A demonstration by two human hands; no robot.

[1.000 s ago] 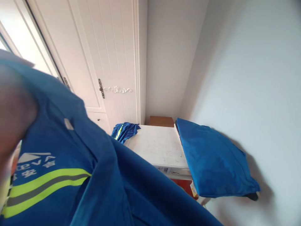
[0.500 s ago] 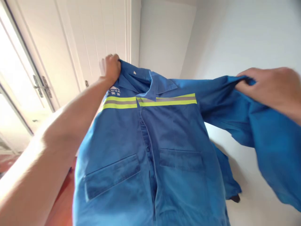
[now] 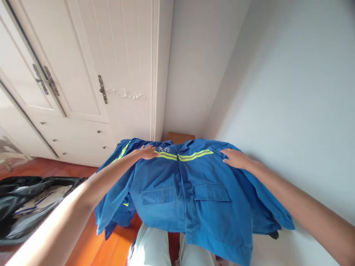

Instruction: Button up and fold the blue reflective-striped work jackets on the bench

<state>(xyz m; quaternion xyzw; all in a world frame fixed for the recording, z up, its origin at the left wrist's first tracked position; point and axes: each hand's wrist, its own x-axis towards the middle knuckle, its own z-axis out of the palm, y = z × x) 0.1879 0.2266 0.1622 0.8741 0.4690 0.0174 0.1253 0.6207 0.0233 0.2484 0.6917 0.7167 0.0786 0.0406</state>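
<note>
A blue work jacket (image 3: 166,181) with yellow-and-grey reflective stripes lies spread out, front side up, its collar away from me and its hem toward my legs. My left hand (image 3: 149,152) rests flat near the white chest lettering, fingers stretched out. On the other side, my right hand (image 3: 235,158) lies on the shoulder by the sleeve, its fingers spread. Both sleeves hang outward to the sides. More blue cloth (image 3: 124,214) shows beneath the jacket at the left; what supports it is hidden.
White wardrobe doors (image 3: 83,55) with dark metal handles stand ahead on the left. A plain wall (image 3: 299,92) rises close on the right. An open black suitcase (image 3: 30,207) with things in it lies on the reddish wooden floor (image 3: 111,247). A brown box-like edge (image 3: 181,138) shows behind the collar.
The jacket was held up by the shoulder and a sleeve; now it is laid down and spread out. Both hands have let go of the cloth and lie flat on it.
</note>
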